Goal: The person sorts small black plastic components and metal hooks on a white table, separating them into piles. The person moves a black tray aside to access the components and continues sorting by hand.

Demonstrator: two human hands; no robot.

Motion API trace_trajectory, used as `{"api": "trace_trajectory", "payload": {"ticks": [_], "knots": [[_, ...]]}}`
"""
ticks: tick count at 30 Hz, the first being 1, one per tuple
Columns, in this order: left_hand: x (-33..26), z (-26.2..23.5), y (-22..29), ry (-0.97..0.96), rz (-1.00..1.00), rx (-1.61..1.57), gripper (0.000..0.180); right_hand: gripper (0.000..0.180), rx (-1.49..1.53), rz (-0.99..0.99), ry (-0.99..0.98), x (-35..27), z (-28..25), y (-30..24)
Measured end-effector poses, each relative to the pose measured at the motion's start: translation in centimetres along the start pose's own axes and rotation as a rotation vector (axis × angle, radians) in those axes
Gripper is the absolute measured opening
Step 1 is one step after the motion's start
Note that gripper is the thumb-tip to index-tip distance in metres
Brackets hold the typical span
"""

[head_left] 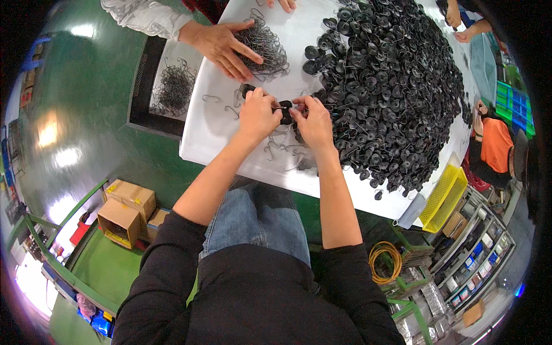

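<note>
My left hand [259, 115] and my right hand [314, 122] meet over the near left part of the white-covered table. Right thumb and fingers pinch a small black round rubber-like piece [286, 112]. The left fingers are closed at its left side, on what looks like a thin wire hook, mostly hidden. Another black piece [248, 90] shows just beyond my left fingers; whether they touch it I cannot tell. Loose metal wire hooks [270, 150] lie beneath and around my hands. To my right spreads a large heap of black discs with wire hooks [391, 92].
Across the table, another person's hand [221, 49] rests by a pile of wire hooks [263, 49]. More hooks [174, 86] lie in a black-framed tray [138, 92] at left. A yellow basket [445, 198] stands at the table's right edge. Cardboard boxes [123, 210] sit lower left.
</note>
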State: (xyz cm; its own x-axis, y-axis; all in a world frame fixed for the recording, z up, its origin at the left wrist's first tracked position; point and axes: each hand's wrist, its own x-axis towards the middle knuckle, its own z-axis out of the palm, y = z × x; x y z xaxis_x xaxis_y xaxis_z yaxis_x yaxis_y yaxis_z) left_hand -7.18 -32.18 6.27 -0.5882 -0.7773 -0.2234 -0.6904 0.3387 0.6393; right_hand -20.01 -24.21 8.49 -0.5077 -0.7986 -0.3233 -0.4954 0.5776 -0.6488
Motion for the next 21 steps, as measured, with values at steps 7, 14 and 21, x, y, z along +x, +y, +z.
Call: {"api": "trace_trajectory", "payload": {"ticks": [7, 14, 21], "knots": [[-0.1, -2.4, -0.4, -0.052, -0.032, -0.392, 0.014, 0.026, 0.445, 0.179, -0.136, 1.6, -0.2, -1.0], [-0.2, -2.3, 0.8, -0.07, 0.007, -0.497, 0.016, 0.025, 0.148, -0.159, 0.073, 1.2, 0.1, 0.1], [-0.1, -2.0, -2.0, 0.187, 0.031, -0.11, 0.016, 0.021, 0.205, 0.257, -0.03, 2.5, -1.4, 2.8]]}}
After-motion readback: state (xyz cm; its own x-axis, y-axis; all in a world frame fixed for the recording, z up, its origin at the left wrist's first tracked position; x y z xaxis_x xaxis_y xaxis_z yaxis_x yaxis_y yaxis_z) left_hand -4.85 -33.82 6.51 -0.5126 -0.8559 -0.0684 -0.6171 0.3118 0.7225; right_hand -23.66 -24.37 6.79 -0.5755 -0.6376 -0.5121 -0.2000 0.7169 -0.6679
